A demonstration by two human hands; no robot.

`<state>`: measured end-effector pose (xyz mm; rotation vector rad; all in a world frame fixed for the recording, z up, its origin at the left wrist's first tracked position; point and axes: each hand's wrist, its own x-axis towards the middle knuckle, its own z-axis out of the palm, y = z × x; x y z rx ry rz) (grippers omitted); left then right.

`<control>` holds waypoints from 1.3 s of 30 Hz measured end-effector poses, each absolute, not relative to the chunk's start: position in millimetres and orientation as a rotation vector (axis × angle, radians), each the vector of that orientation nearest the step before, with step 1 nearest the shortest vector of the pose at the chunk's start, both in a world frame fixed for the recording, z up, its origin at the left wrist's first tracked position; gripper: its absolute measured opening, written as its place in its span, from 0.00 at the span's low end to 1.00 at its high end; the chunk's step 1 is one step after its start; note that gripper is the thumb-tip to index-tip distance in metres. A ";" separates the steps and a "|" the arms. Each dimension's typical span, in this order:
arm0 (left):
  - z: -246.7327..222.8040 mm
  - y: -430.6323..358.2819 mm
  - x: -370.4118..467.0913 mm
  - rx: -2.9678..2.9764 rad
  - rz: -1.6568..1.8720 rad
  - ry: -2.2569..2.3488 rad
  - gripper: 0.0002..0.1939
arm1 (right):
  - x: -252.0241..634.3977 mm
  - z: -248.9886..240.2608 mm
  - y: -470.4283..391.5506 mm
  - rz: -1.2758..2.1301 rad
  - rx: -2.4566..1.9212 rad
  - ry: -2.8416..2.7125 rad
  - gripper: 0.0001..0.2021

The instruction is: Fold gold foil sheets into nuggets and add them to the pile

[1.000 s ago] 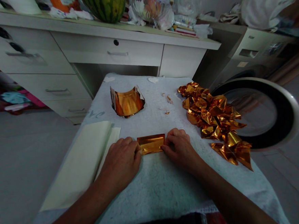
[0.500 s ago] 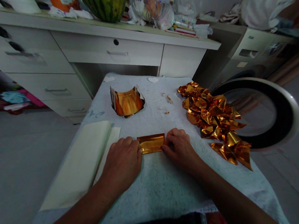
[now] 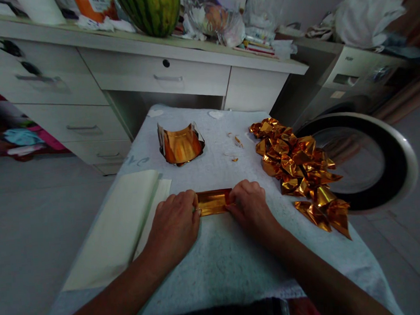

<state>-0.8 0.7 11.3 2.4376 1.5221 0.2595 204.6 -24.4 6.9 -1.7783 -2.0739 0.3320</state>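
A small folded strip of shiny gold foil (image 3: 214, 202) lies at the middle of the cloth-covered table. My left hand (image 3: 177, 217) pinches its left end, and my right hand (image 3: 250, 207) grips the right end with fingers closed. Beyond them stands a curved stack of gold foil sheets (image 3: 182, 145). A heap of folded gold foil pieces (image 3: 296, 158) spreads over the table's right side. Cream paper sheets (image 3: 110, 231) lie to the left, partly beneath my left forearm.
Small foil scraps (image 3: 238, 141) lie behind my hands. A white desk (image 3: 145, 51) stands past the table, bearing a watermelon (image 3: 151, 10) and a glass bowl. At right, a washing machine's round door (image 3: 400, 158) hangs open beside the table edge.
Both hands remain on the strip. My right fingers have closed in more over its right end, and its edges look slightly more raised. The view has shifted a little.
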 end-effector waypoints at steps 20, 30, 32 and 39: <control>2.5 -30.2 -7.5 3.073 0.313 1.224 0.18 | 165.7 11.4 -23.6 0.093 -1.974 -2.243 0.08; -8.9 -41.7 -12.4 3.080 0.325 1.195 0.25 | 159.9 11.9 -23.3 0.067 -2.000 -2.193 0.17; -12.1 -41.5 -12.2 3.053 0.335 1.214 0.24 | 160.2 11.0 -22.8 0.071 -1.996 -2.191 0.18; -11.7 -40.9 -11.2 3.061 0.285 1.194 0.23 | 164.5 9.1 -22.8 0.131 -1.982 -2.187 0.17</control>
